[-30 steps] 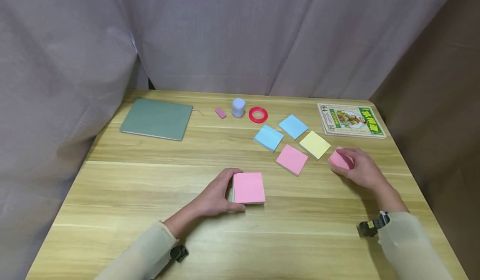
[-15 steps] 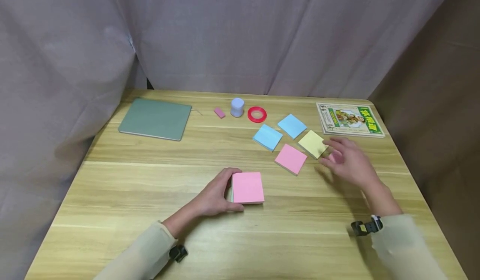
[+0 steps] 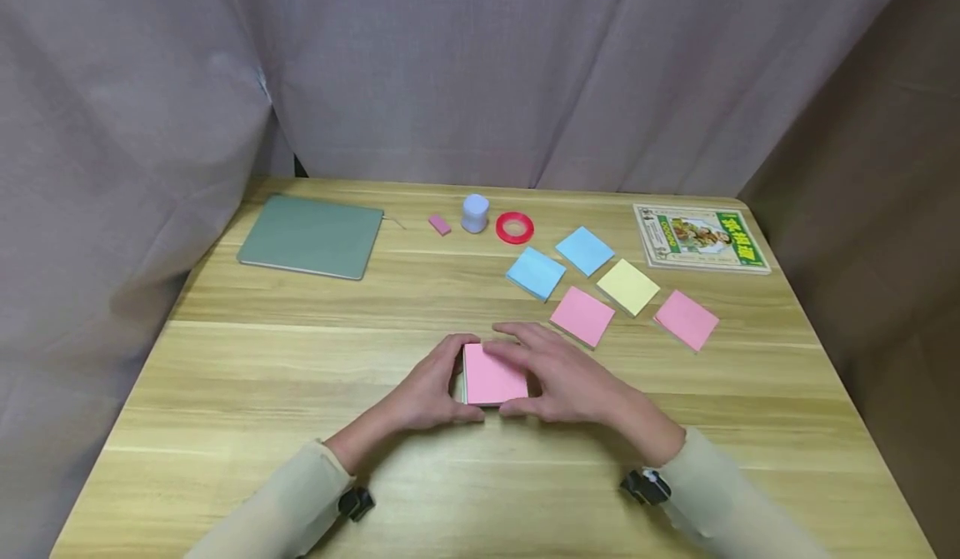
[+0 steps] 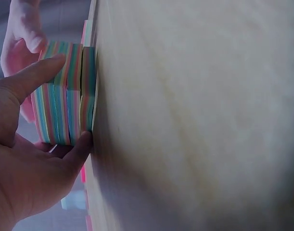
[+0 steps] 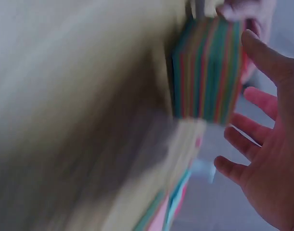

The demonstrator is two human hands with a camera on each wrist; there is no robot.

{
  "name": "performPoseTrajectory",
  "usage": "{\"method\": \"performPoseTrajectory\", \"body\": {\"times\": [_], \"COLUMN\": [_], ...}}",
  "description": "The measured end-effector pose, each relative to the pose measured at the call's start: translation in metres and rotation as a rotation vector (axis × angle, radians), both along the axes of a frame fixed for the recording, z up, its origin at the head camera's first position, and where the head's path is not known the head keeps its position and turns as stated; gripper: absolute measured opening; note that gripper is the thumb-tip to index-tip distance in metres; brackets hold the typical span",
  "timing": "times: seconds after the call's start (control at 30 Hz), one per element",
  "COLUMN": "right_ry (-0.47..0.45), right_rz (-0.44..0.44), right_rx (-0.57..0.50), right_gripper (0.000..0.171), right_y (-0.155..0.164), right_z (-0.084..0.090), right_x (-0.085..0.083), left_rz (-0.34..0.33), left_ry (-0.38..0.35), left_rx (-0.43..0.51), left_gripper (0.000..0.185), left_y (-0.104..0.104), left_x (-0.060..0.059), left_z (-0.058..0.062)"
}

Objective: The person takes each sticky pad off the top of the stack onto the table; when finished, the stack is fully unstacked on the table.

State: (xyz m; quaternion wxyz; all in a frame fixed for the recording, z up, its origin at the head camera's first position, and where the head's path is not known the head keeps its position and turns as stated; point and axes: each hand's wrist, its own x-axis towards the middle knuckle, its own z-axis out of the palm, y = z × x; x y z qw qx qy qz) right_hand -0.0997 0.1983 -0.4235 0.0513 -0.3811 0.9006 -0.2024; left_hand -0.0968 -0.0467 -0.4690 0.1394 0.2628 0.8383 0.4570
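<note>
A stack of sticky note pads [image 3: 491,376] with a pink top stands near the middle of the table. Its layered, multicoloured sides show in the left wrist view, where the stacked pads [image 4: 62,96] sit slightly out of line. My left hand [image 3: 431,388] holds the stack from the left, thumb on the near side and fingers on the far side. Over the stack's right side is my right hand [image 3: 570,376], thumb and fingers spread apart. In the right wrist view its fingers [image 5: 250,139] are extended beside the stack; whether they touch it is unclear.
Behind the hands lie two blue pads [image 3: 536,273], a yellow pad [image 3: 628,287] and two more pink pads [image 3: 582,316]. Farther back are a green notebook [image 3: 311,237], a pink eraser [image 3: 439,224], a pale blue container [image 3: 475,213], a red tape roll [image 3: 514,228] and comic books [image 3: 703,238].
My right hand has let go of the pink pad at the right, which stays on the table, and has moved left to the stack. The left hand has kept its place.
</note>
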Motion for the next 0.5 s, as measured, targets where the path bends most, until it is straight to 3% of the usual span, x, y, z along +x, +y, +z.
{"method": "performPoseTrajectory", "body": {"times": [0.27, 0.4, 0.5], "right_ry": [-0.026, -0.034, -0.049], "right_rz": [0.035, -0.01, -0.092], "right_rx": [-0.015, -0.023, -0.044], "right_gripper": [0.078, 0.073, 0.073], "right_y": [-0.02, -0.017, -0.007], "right_z": [-0.006, -0.004, -0.001], "right_x": [0.003, 0.006, 0.01], "left_rz": [0.003, 0.01, 0.012], "left_ry": [0.017, 0.022, 0.018], "left_rx": [-0.003, 0.001, 0.005], "left_gripper": [0.094, 0.093, 0.092], "left_y": [-0.001, 0.0, 0.001], "left_x": [0.0, 0.0, 0.0], "left_z": [-0.001, 0.0, 0.0]}}
